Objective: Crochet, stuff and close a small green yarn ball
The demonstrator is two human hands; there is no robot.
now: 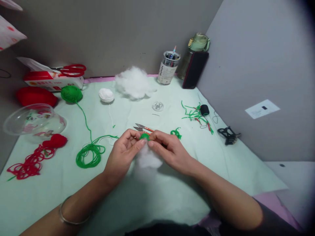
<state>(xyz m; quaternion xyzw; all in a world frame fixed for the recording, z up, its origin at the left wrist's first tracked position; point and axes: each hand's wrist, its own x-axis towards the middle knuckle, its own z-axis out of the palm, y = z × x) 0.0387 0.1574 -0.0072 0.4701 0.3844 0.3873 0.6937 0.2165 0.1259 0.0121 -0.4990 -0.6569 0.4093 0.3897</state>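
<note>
Between my two hands is a small green crocheted piece (144, 136), pinched by the fingertips at mid-table. My left hand (123, 150) grips it from the left, thumb and fingers closed. From the other side my right hand (169, 149) holds it with thumb and index finger. A tuft of white stuffing (149, 159) shows just below the piece, between the hands; whether it touches the piece I cannot tell. Orange-handled thread snips (142, 127) lie right behind my fingers, partly hidden. A small green yarn piece (176, 133) rests beyond my right hand.
Coiled green yarn (90, 155) runs to a green ball (71, 94) at left. Tangled red yarn (27, 162) and a plastic tub (34, 121) lie farther left. A stuffing heap (134, 82), pen can (168, 68) and phone (195, 69) stand behind. Yarn scraps (197, 113) lie right.
</note>
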